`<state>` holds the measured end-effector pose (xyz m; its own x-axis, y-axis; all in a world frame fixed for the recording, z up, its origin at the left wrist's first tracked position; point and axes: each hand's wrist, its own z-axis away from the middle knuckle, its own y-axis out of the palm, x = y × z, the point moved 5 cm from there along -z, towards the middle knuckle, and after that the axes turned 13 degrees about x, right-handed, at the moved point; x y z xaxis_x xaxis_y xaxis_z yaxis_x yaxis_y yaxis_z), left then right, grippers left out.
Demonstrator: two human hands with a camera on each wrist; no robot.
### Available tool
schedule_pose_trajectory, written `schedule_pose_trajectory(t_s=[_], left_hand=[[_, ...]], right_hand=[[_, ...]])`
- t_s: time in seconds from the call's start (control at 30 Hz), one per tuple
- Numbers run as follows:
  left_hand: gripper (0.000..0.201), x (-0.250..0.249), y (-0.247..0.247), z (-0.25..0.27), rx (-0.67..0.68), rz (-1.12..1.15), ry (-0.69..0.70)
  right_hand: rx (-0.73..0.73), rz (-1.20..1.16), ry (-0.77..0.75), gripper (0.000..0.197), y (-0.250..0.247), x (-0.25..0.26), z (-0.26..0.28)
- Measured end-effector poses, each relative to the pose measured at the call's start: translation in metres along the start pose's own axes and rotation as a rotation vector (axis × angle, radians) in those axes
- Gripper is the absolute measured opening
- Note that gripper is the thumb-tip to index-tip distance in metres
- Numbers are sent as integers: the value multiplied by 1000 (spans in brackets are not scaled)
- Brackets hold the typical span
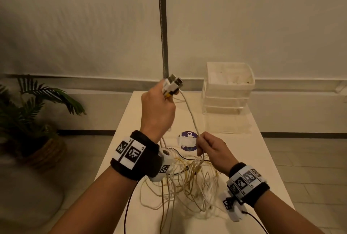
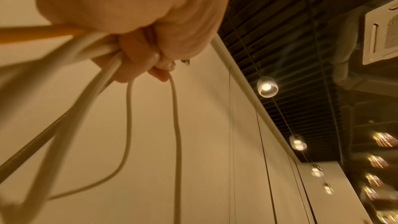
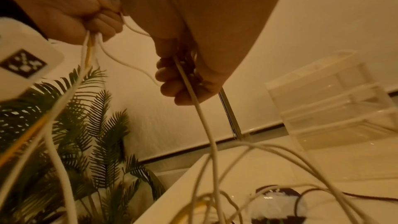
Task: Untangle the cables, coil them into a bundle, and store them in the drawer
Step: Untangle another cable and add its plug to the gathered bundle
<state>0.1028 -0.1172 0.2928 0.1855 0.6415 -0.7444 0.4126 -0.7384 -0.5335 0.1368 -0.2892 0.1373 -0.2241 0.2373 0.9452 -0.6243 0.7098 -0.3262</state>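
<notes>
White table (image 1: pixel 259 158), one cable tangle (image 1: pixel 189 183), left hand (image 1: pixel 156 110) gripping plugs (image 1: pixel 172 83), right hand (image 1: pixel 212 151) pinching one cable (image 1: pixel 191 117)

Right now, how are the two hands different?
The left hand is raised high; the right hand sits lower, near the tangle. The left hand grips several plugs; the right hand pinches just one cable. Both wear wristbands and hold that cable.

A loose tangle of white and yellow cables (image 1: pixel 189 183) covers the near white table (image 1: pixel 262 158); a clear plastic drawer unit (image 1: pixel 228 91) blocks the far right corner.
</notes>
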Motion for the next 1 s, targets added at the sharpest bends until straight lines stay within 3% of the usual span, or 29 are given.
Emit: schedule_pose_trajectory(t_s=[0.2,0.33,0.4,0.47,0.53,0.67,0.77,1.0], left_hand=[[22,11,-18,3,-100,9,-17],[61,17,-13,13,9,-87,26],[56,16,1,18,172,-77,100],[49,20,28,26,422,-75,84],[48,23,51,36,557,-112,77],[30,20,58,39,471,-99,67],[39,11,43,29,377,-80,75],[52,6,5,14,147,-72,104]], right_hand=[[-73,-51,30,27,-3,-7,-4],[-183,-232,55,30,-15,0,-2],[-173,-207,44,30,-19,9,-2],[-127,-146,-4,27,-21,25,-2],[-76,-211,-78,25,-22,41,-1],[-72,-284,-104,25,-28,54,1],[-51,-257,-79,27,-23,48,7],[-12,-440,-10,29,1,18,36]])
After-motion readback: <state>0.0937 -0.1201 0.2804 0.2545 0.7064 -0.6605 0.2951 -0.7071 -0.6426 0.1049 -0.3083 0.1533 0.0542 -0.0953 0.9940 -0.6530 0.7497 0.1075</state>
